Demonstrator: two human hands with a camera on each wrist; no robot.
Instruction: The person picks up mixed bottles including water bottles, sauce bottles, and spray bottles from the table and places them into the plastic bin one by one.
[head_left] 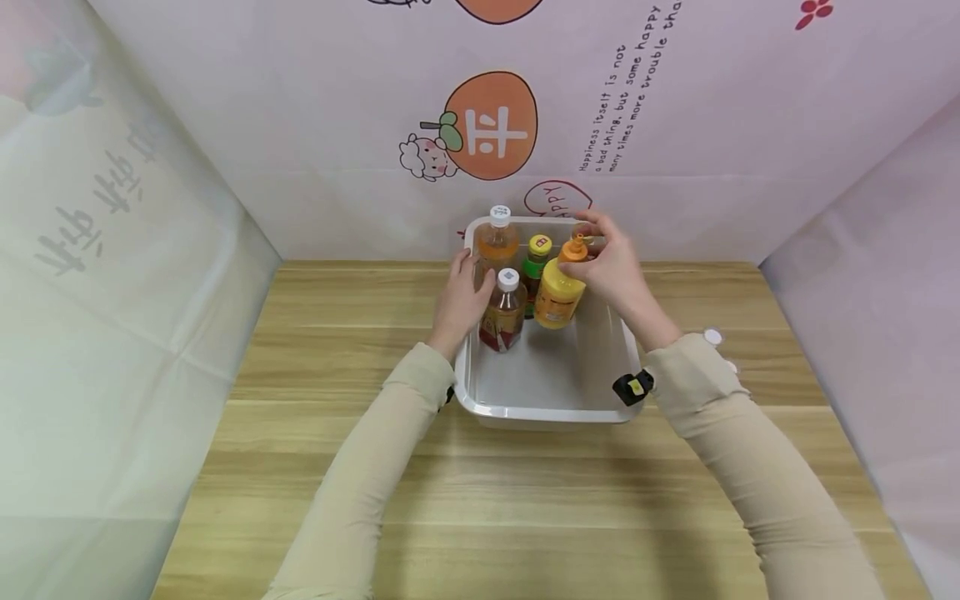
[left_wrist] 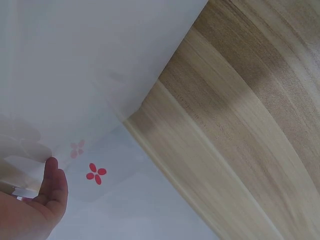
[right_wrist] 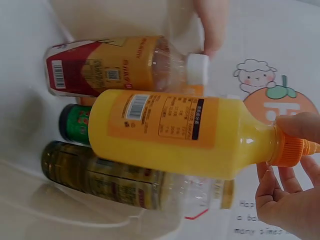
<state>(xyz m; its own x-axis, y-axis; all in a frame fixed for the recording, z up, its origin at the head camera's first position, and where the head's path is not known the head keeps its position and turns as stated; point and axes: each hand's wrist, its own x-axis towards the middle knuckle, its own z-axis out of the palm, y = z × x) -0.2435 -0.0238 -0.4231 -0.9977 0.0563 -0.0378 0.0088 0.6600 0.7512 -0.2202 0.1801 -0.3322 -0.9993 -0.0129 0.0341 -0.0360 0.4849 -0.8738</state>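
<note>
Presumably for control, the right hand pinches the yellow bottle by its cap; the left hand, spread, likely steadies the bin.

Head cam dn; wrist cams close; head/R share bottles.

Smooth plastic yellow bottle, glossy, probably plastic tub, wood-grained tabletop

A wood-grained table carries a pale bin toward its back and small white objects at right.
</note>
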